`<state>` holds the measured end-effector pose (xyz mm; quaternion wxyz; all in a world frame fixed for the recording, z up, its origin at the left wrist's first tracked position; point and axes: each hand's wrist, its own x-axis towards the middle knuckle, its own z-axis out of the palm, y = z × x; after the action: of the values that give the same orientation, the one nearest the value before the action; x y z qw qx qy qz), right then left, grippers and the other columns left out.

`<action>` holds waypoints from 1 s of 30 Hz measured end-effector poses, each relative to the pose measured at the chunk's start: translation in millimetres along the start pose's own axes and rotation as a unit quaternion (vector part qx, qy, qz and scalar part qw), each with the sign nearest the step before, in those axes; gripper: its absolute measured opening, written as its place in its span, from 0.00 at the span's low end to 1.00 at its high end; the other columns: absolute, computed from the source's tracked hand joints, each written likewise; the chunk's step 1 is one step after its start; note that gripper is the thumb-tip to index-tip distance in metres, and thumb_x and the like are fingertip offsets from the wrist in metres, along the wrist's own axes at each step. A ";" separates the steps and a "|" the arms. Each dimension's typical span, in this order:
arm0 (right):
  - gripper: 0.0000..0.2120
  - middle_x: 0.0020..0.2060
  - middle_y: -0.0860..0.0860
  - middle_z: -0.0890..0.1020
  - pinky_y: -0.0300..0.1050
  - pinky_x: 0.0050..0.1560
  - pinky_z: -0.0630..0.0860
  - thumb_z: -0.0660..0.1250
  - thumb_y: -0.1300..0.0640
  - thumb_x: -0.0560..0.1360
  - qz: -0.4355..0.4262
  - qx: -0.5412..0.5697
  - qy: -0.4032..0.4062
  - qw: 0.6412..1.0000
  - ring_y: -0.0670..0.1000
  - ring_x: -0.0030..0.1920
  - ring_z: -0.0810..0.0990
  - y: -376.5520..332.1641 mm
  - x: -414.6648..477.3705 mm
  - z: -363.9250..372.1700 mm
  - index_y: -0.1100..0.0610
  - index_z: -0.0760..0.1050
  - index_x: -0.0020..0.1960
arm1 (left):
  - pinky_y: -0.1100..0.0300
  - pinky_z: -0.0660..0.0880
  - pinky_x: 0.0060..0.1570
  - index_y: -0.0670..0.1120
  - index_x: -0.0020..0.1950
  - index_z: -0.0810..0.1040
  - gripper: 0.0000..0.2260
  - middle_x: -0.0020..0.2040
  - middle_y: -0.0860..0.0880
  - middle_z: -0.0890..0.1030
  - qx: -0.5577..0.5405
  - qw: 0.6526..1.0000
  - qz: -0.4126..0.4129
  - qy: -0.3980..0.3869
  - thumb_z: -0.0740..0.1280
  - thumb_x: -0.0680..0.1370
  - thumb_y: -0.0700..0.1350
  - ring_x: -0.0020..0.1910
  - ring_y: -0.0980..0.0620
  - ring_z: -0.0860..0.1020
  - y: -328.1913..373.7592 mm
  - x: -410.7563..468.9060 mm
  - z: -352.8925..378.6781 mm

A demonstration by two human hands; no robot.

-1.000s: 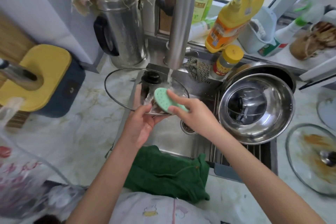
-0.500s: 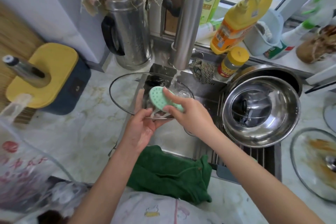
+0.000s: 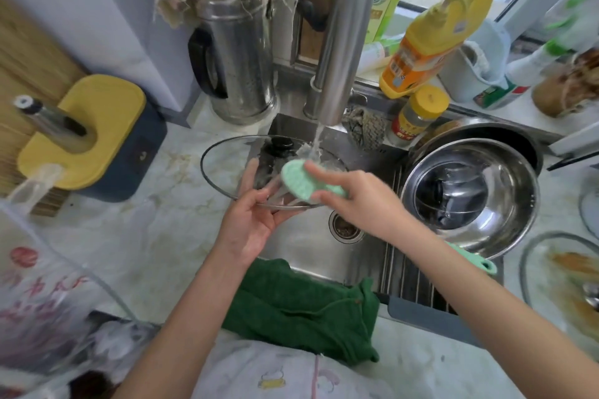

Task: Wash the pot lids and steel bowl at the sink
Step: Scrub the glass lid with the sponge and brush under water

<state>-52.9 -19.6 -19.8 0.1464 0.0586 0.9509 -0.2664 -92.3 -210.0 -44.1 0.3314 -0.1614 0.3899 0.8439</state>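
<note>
A glass pot lid (image 3: 227, 165) with a black knob is held over the sink (image 3: 311, 246) under water running from the steel faucet (image 3: 343, 42). My left hand (image 3: 256, 223) grips the lid's near rim from below. My right hand (image 3: 359, 201) holds a light green scrubbing brush (image 3: 301, 181) pressed against the lid's upper face. A steel bowl (image 3: 505, 227) sits on the drying rack to the right, with another lid inside it. A second, greasy glass lid (image 3: 557, 272) lies on the counter at the far right.
A steel kettle (image 3: 240, 65) stands behind the sink at left. Yellow detergent bottle (image 3: 434, 39) and a small yellow-capped jar (image 3: 418, 113) line the sill. A green towel (image 3: 304, 308) drapes over the sink's front edge. A yellow-topped box (image 3: 94, 136) is on the left counter.
The brush in my right hand has shifted slightly across the lid while scrubbing under the stream. The left hand keeps its hold on the rim.
</note>
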 end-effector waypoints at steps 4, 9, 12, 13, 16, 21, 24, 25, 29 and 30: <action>0.21 0.26 0.46 0.72 0.38 0.27 0.60 0.62 0.41 0.77 0.010 -0.014 0.009 1.000 0.43 0.22 0.64 19.6 4.7 -18.7 0.31 0.63 0.69 | 0.50 0.81 0.40 0.55 0.77 0.57 0.28 0.60 0.39 0.80 -0.006 1.000 -0.008 -0.003 0.50 0.81 0.32 0.53 0.41 0.82 -1.0 -1.1 2.2; 0.22 0.22 0.49 0.67 0.36 0.25 0.61 0.62 0.41 0.77 -0.076 -0.051 -0.052 0.994 0.44 0.22 0.66 9.2 -0.3 -23.8 0.30 0.61 0.69 | 0.50 0.82 0.39 0.53 0.78 0.55 0.27 0.58 0.39 0.81 -0.002 1.000 -0.003 -0.005 0.49 0.81 0.34 0.50 0.42 0.83 5.5 -0.9 1.1; 0.22 0.26 0.47 0.71 0.41 0.32 0.65 0.60 0.40 0.78 -0.032 -0.144 -0.031 0.989 0.43 0.27 0.66 25.9 8.8 -47.1 0.30 0.60 0.70 | 0.51 0.82 0.39 0.53 0.78 0.55 0.27 0.61 0.36 0.79 -0.001 1.000 -0.005 -0.022 0.49 0.81 0.33 0.47 0.42 0.84 6.0 -2.3 1.2; 0.22 0.25 0.46 0.69 0.43 0.34 0.64 0.60 0.40 0.78 -0.021 -0.164 -0.028 0.986 0.44 0.28 0.66 28.3 8.7 -52.5 0.31 0.61 0.71 | 0.51 0.81 0.38 0.53 0.78 0.55 0.27 0.61 0.36 0.78 0.001 1.000 -0.006 -0.025 0.49 0.81 0.33 0.47 0.42 0.84 6.5 -2.8 1.2; 0.24 0.22 0.47 0.65 0.45 0.30 0.66 0.61 0.39 0.77 -0.089 -0.178 -0.048 0.979 0.43 0.24 0.64 8.3 -2.7 -46.1 0.30 0.58 0.70 | 0.52 0.81 0.38 0.53 0.78 0.54 0.27 0.59 0.37 0.80 0.001 1.000 -0.008 -0.026 0.49 0.81 0.34 0.49 0.42 0.84 6.6 -1.1 -0.7; 0.23 0.24 0.46 0.65 0.46 0.33 0.70 0.57 0.39 0.78 -0.056 -0.226 0.007 0.972 0.49 0.30 0.68 15.0 -3.0 -49.6 0.31 0.58 0.72 | 0.51 0.81 0.38 0.54 0.78 0.55 0.29 0.62 0.36 0.78 0.012 1.000 -0.011 -0.026 0.49 0.80 0.33 0.59 0.39 0.79 6.7 -0.5 1.0; 0.24 0.25 0.46 0.65 0.44 0.32 0.67 0.56 0.38 0.78 -0.097 -0.237 -0.016 0.966 0.50 0.31 0.71 7.2 -9.2 -39.3 0.30 0.54 0.72 | 0.52 0.82 0.39 0.53 0.78 0.56 0.28 0.62 0.37 0.78 0.023 1.000 -0.006 -0.021 0.49 0.81 0.33 0.59 0.38 0.79 9.3 0.8 1.9; 0.23 0.26 0.46 0.66 0.44 0.32 0.67 0.56 0.38 0.78 -0.094 -0.247 -0.004 0.964 0.51 0.33 0.74 8.5 -8.1 -40.6 0.30 0.54 0.72 | 0.53 0.81 0.38 0.53 0.78 0.55 0.28 0.62 0.37 0.78 0.023 0.999 -0.005 -0.023 0.49 0.81 0.33 0.57 0.39 0.80 9.6 1.5 3.1; 0.23 0.31 0.48 0.72 0.44 0.32 0.70 0.53 0.38 0.79 -0.069 -0.254 0.014 0.965 0.53 0.36 0.77 11.9 -9.4 -39.9 0.33 0.55 0.73 | 0.53 0.81 0.37 0.53 0.78 0.56 0.28 0.62 0.36 0.78 0.018 1.000 0.000 -0.023 0.49 0.80 0.33 0.56 0.39 0.80 9.2 0.4 5.1; 0.23 0.31 0.48 0.72 0.44 0.32 0.69 0.53 0.37 0.79 -0.087 -0.260 0.001 0.962 0.52 0.35 0.76 8.9 -10.4 -37.2 0.32 0.54 0.73 | 0.53 0.81 0.37 0.53 0.78 0.56 0.28 0.62 0.36 0.78 0.017 1.000 0.001 -0.025 0.50 0.80 0.33 0.57 0.38 0.80 9.1 0.9 4.8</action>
<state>-50.5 7.2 9.3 0.1315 -0.0646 0.9890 -0.0220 -99.3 -210.3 -36.5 0.3430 -0.1348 0.3959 0.8411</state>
